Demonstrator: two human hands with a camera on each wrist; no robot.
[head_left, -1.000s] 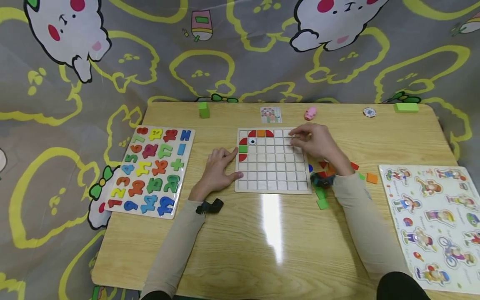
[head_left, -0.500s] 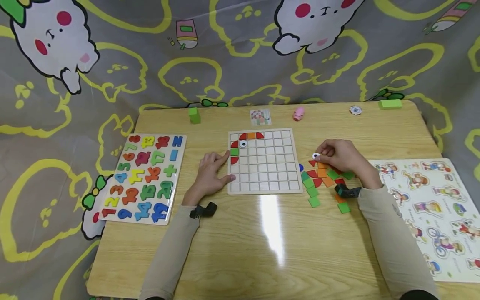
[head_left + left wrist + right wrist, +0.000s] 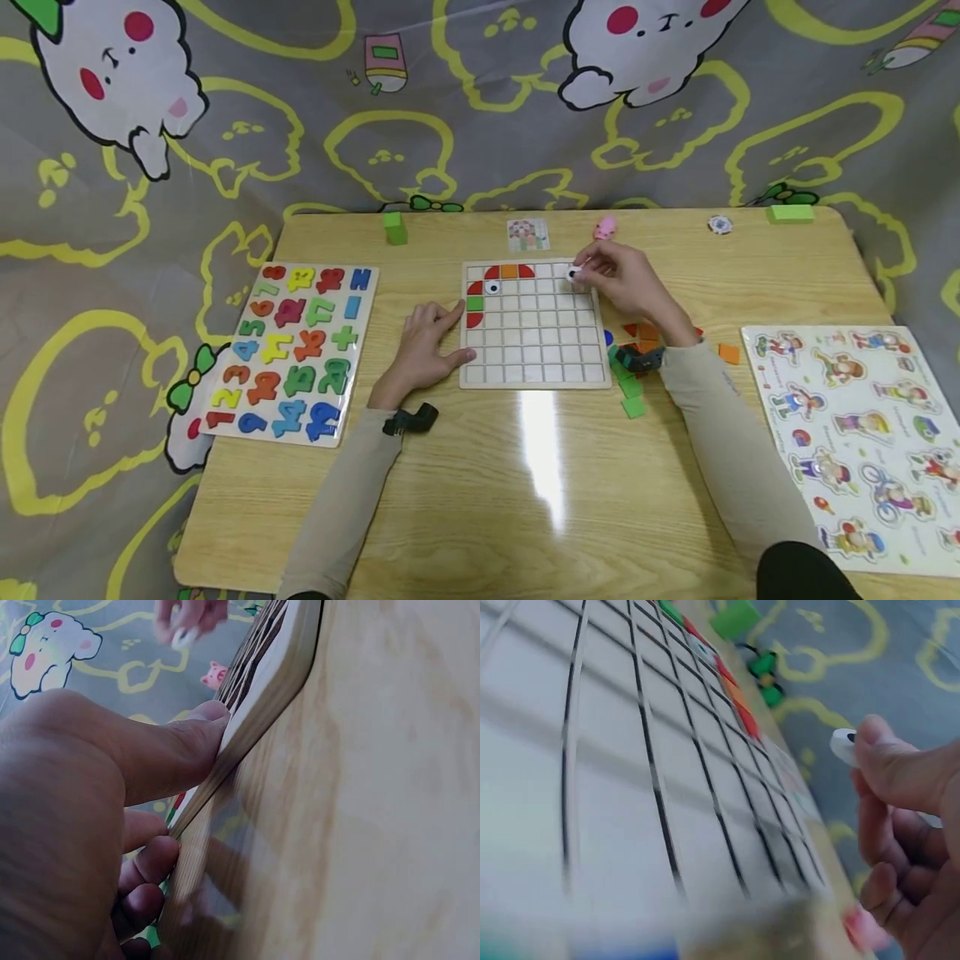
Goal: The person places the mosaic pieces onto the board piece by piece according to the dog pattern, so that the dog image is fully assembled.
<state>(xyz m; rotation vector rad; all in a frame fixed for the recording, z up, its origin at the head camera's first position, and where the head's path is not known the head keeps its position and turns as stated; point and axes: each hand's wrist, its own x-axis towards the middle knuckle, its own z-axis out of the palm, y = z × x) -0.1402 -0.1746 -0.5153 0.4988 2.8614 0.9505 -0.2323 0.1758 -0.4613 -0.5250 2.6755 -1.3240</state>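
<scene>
A square white grid board (image 3: 525, 343) lies on the table with a pale wooden frame. Along its left edge rests my left hand (image 3: 423, 354); the thumb (image 3: 176, 754) and forefinger touch the rim. My right hand (image 3: 621, 279) pinches a round white eye tile (image 3: 573, 273) with a black dot, held above the board's upper right cells. The right wrist view shows that eye tile (image 3: 845, 745) between thumb and fingers. In the grid's upper left are another eye tile (image 3: 492, 287), an orange square (image 3: 509, 271), a green square (image 3: 475, 303) and several red rounded pieces (image 3: 474, 320).
Loose green tiles (image 3: 633, 407), an orange tile (image 3: 728, 353) and other pieces lie right of the board, partly under my right wrist. A number puzzle (image 3: 292, 354) is at left, a picture puzzle (image 3: 855, 442) at right. Behind sit a card (image 3: 528, 234), pink pig (image 3: 604, 227) and green blocks (image 3: 395, 228).
My right hand went from the board to the loose pieces, picked up the eye tile and carried it back left over the grid. My left hand stays at the board's edge.
</scene>
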